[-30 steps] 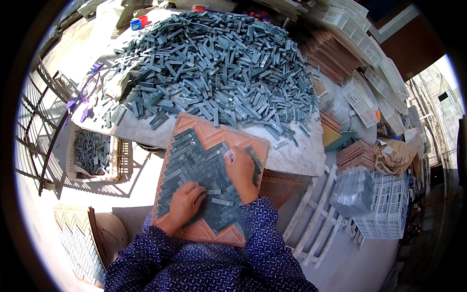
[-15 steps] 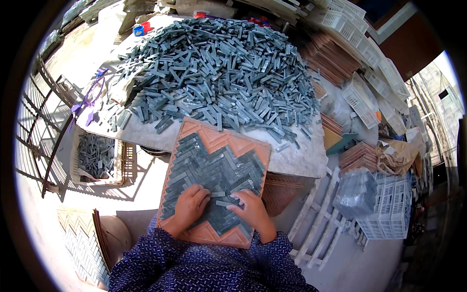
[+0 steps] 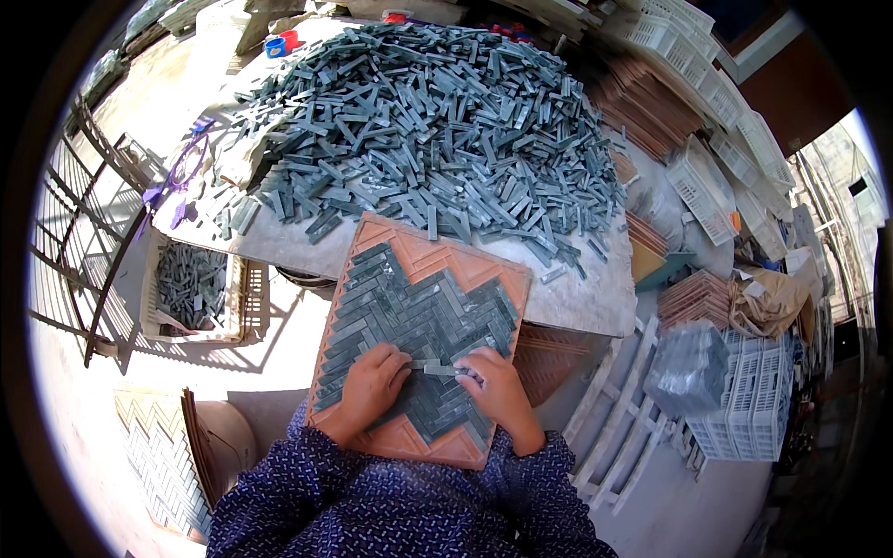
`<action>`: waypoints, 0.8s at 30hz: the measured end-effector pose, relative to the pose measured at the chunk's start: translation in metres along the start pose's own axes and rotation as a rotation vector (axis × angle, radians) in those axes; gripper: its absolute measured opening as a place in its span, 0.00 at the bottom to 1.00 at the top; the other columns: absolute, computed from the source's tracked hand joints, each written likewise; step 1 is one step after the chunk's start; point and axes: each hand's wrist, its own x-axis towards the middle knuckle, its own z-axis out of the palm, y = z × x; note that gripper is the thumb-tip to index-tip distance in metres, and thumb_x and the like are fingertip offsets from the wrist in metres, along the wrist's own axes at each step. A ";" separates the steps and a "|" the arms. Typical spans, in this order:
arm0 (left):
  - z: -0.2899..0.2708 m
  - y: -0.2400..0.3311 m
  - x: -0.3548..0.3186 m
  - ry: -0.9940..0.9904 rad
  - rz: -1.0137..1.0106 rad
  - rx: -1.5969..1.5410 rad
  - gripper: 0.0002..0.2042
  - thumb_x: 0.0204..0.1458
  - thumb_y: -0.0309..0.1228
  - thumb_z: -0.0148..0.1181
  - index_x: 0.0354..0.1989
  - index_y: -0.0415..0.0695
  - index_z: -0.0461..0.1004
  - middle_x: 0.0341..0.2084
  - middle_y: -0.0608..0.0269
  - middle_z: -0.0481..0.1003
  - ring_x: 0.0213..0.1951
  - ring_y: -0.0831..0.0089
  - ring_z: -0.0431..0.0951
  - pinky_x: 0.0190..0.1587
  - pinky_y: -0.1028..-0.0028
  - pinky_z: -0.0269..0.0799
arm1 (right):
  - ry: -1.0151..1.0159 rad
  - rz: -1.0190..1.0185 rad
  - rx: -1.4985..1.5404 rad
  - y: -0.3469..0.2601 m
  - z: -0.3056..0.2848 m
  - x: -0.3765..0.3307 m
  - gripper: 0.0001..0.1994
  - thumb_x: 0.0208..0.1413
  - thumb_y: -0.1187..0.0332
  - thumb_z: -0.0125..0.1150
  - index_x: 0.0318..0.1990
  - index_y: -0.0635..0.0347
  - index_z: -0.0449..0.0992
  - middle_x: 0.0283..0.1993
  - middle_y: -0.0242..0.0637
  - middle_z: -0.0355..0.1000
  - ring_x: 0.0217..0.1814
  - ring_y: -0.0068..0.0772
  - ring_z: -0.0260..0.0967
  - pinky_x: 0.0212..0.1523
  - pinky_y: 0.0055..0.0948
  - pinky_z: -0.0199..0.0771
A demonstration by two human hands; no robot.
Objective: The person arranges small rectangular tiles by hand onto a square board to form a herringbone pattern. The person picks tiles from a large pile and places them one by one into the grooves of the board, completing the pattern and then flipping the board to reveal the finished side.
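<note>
An orange-brown mould tray (image 3: 395,239) leans against the table edge in front of me, filled mostly with dark green stone strips (image 3: 423,312) in a herringbone pattern. Bare mould shows along its top and bottom. Over the lower middle of the tray, my left hand (image 3: 375,383) pinches a thin grey-green stone strip (image 3: 422,364) at its left end. From the other side my right hand (image 3: 499,383) grips a second, paler strip (image 3: 441,370) between thumb and fingers. The two strips nearly meet end to end, partly overlapping in view; I cannot tell if they touch.
A large heap of loose strips (image 3: 428,130) covers the table (image 3: 595,298). Below left stands a crate (image 3: 239,302) of strips, with a filled herringbone tray (image 3: 163,456) nearer me. To the right are a white pallet (image 3: 609,418), a wrapped bundle (image 3: 686,367) and stacked moulds (image 3: 693,299).
Both hands have brought their strips closer together, the right one raising and levelling its strip. The whole scene has shifted slightly as the head view moved.
</note>
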 end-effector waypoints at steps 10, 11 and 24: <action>0.001 -0.002 0.000 0.000 -0.008 -0.021 0.08 0.43 0.25 0.63 0.33 0.43 0.74 0.31 0.59 0.72 0.34 0.58 0.75 0.35 0.66 0.72 | 0.024 -0.214 -0.230 0.026 -0.019 0.139 0.11 0.45 0.75 0.62 0.38 0.62 0.74 0.39 0.46 0.69 0.43 0.53 0.68 0.43 0.42 0.70; 0.001 -0.002 0.000 0.004 -0.009 -0.022 0.08 0.43 0.25 0.63 0.33 0.43 0.74 0.31 0.59 0.72 0.34 0.58 0.75 0.36 0.66 0.72 | 0.021 -0.247 -0.244 0.027 -0.018 0.146 0.10 0.44 0.75 0.62 0.37 0.62 0.74 0.38 0.46 0.69 0.42 0.52 0.68 0.43 0.41 0.70; 0.001 -0.004 0.000 0.005 0.011 -0.022 0.08 0.44 0.25 0.61 0.33 0.41 0.73 0.30 0.58 0.70 0.33 0.59 0.75 0.34 0.66 0.73 | -0.153 -0.323 -0.300 0.037 -0.008 0.175 0.08 0.45 0.75 0.59 0.35 0.60 0.73 0.38 0.45 0.67 0.43 0.51 0.66 0.44 0.40 0.69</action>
